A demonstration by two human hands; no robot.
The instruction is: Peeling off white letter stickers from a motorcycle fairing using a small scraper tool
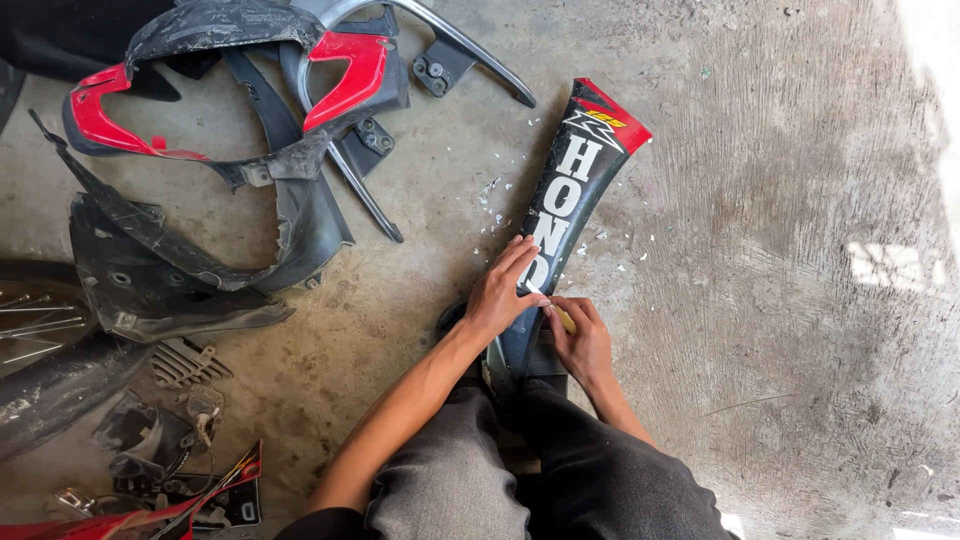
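A long black motorcycle fairing panel [585, 165] with white lettering and a red tip lies on the concrete floor, its near end between my knees. My left hand [505, 290] rests flat on the panel, fingers spread over the lettering. My right hand [582, 335] is closed on a small yellowish tool [566, 319], its tip pressed to the panel's edge beside my left fingertips. Small white flakes [497, 200] lie scattered on the floor around the panel.
A heap of black and red fairing pieces [240, 130] and a grey grab rail [440, 40] fills the upper left. More black parts and a spoked wheel [30, 320] lie at the left edge. Bare concrete [800, 250] stretches to the right.
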